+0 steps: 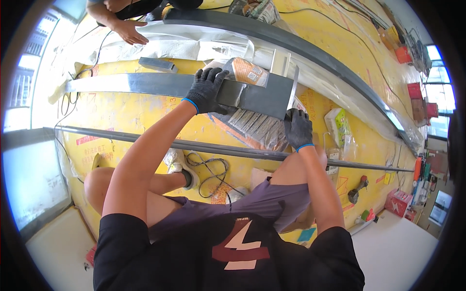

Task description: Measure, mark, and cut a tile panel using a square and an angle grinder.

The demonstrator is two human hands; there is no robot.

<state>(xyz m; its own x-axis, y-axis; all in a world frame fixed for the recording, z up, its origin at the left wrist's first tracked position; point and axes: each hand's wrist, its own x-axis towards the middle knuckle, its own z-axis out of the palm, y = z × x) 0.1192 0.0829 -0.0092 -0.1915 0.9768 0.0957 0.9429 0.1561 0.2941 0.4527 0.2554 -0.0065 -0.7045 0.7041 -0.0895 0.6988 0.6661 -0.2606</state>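
My left hand [208,91], in a dark glove, grips a long flat grey strip [131,83] that lies crosswise in front of me. At its right end sits a wider dark grey plate [272,99], with my gloved right hand [297,128] closed on its lower right corner. A pale upright piece [280,62] and a thin light strip stand at the plate's top and right edge. A printed sack with orange parts [252,127] lies underneath the work. A thin dark rail [233,149] runs across just below my hands, over my right leg.
A co-worker's hand [132,30] reaches in at the upper left beside white wrapping. A long dark beam [320,58] crosses behind. A short grey offcut [156,63], cables [208,174], a power tool [357,189] and red boxes [398,202] lie on the yellow floor covering [97,111].
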